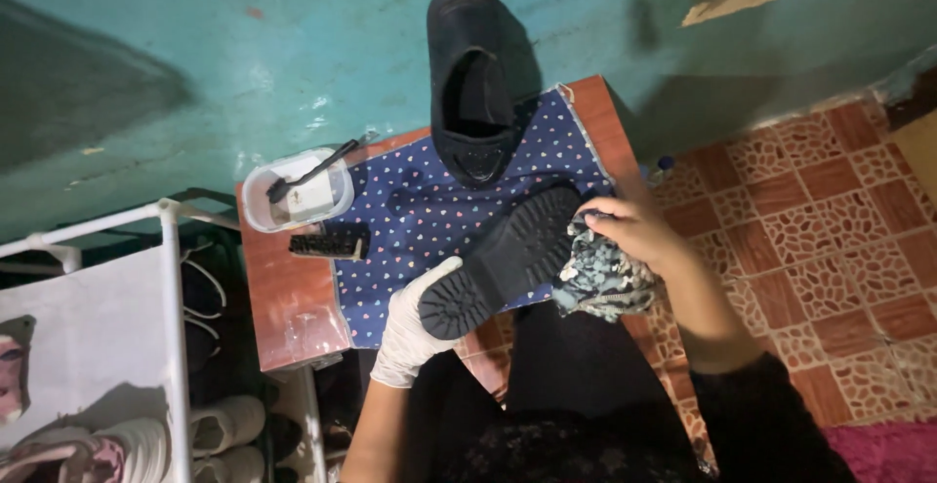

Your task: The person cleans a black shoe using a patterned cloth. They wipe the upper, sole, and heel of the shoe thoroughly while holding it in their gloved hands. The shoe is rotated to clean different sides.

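Left hand [415, 332]: gloved, we grip the black shoe [503, 261] sole-up over the bench [283, 293].
Right hand [634, 231]: pinches rag [600, 278] against sole.
Progress: wiping underway; second shoe [473, 83] waits.

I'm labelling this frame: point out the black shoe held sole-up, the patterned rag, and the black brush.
black shoe held sole-up [508, 254], head view, on its treaded sole.
patterned rag [600, 278], head view, on its bunched middle.
black brush [329, 244], head view, on its back.

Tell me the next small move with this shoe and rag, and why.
Probably draw the patterned rag in the right hand along the upturned shoe, since it sits bunched at the toe end while the gloved left hand braces the heel.
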